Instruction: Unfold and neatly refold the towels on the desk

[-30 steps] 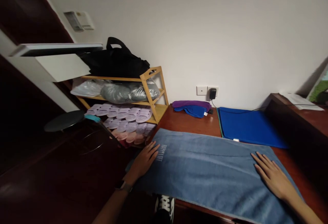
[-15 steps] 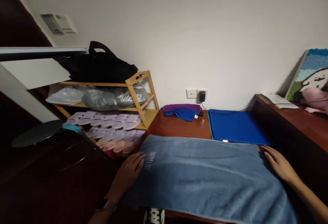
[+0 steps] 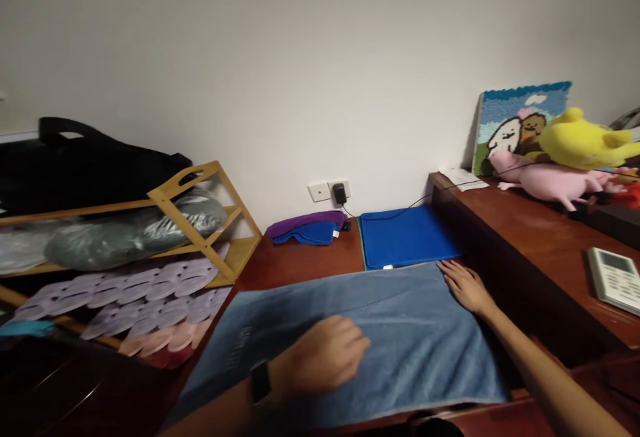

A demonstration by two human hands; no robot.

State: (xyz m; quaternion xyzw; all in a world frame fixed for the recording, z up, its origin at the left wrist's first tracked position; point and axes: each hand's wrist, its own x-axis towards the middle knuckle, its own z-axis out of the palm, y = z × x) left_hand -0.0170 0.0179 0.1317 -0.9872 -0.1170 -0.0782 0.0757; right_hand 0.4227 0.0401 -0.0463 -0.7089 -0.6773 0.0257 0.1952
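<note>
A greyish-blue towel (image 3: 395, 330) is spread across the brown wooden surface, with small light lettering near its left end and soft wrinkles on the right. My right hand (image 3: 469, 288) lies on the towel's far right corner, palm down with fingers stretched out. Over the middle of the towel is my left hand (image 3: 327, 352), blurred, its fingers bent downward; whether it touches the cloth or grips anything is unclear. A dark watch (image 3: 261, 382) is on the left wrist. Just beyond the towel lies a flat, bright blue folded cloth (image 3: 407, 237).
Purple and blue cloths (image 3: 307, 227) lie near the wall below a plugged-in black adapter (image 3: 339, 193). A wooden rack (image 3: 205, 244) with slippers stands left. The raised ledge (image 3: 540, 237) at right carries plush toys (image 3: 545, 180), a picture (image 3: 520, 120) and a white keypad device (image 3: 617, 279).
The view has swung right. My left hand has left the towel's left edge and moved over its middle. My right hand still rests at the far right corner.
</note>
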